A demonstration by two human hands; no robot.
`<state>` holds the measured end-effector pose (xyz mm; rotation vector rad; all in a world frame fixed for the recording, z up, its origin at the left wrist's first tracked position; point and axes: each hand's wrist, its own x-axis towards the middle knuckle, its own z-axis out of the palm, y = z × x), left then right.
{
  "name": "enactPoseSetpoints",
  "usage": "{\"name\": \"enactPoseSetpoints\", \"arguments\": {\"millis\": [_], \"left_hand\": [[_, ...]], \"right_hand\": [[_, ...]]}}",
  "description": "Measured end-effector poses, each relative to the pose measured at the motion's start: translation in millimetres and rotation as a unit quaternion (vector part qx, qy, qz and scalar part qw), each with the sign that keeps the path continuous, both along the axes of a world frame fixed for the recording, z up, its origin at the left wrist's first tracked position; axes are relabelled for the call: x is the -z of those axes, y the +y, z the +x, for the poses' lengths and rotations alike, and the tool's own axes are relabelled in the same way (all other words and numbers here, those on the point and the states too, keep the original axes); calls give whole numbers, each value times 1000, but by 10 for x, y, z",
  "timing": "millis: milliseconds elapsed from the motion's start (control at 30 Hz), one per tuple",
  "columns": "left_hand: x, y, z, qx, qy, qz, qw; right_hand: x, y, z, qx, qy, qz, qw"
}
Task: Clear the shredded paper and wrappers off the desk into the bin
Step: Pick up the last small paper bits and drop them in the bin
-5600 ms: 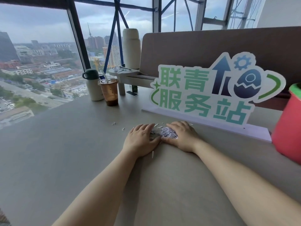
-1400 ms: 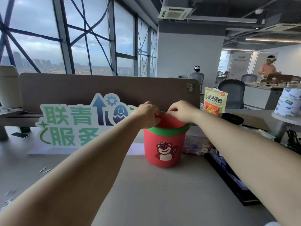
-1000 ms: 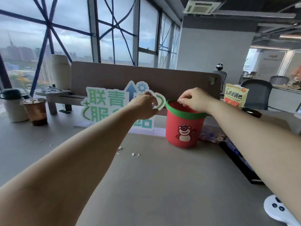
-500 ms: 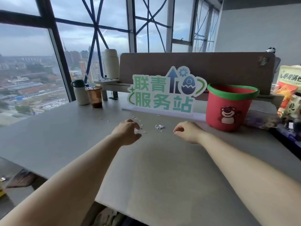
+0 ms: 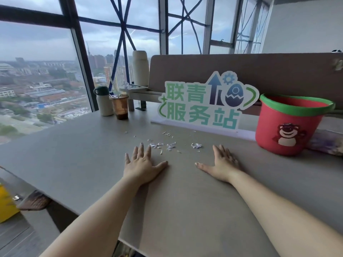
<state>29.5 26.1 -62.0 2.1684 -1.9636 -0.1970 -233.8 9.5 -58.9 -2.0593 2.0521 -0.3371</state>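
Both hands lie flat, palms down, on the grey tabletop [image 5: 185, 210], well apart from each other. The left hand [image 5: 142, 165] has its fingers [image 5: 141, 148] spread and empty, the tips just short of the nearest scraps; the right hand [image 5: 221, 164] is likewise splayed and empty, its thumb pointing left. Between and just beyond the two hands lies the shredded paper [image 5: 171, 145]: small white slivers and crumpled flecks, some with what may be faint grey print, though they are too small to be sure. They sit in three loose clumps, one just beside the left fingertips, one a little to its right, and one nearer the right hand, with single thin strips scattered farther out toward the sign [image 5: 204, 102]. That sign is a white cut-out board with green characters, a dark blue arrow, a gear and a cracked egg, standing upright at the far side in front of a brown desk divider [image 5: 259, 69]. To its right stands the bin [image 5: 289, 125], a red bucket with a green rim and a bear picture on its wall, upright and clear of both hands. At the far left, near the window [image 5: 37, 71], a white flask with a dark cap [image 5: 104, 102] stands touching or just beside a plastic cup of brown drink [image 5: 119, 106].
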Motion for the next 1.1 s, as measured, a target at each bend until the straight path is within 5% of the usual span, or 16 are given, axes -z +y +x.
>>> {"name": "enactPoseSetpoints", "arguments": {"millis": [833,1100], "left_hand": [[3,-1352,242,45,-37,-7,998],[-9,-1407,324,9,2,-121,993]], "right_hand": [[-93,-1458,560,-113,-8,-2,994],[-107,-1421,586,-211,-68,4,975]]}}
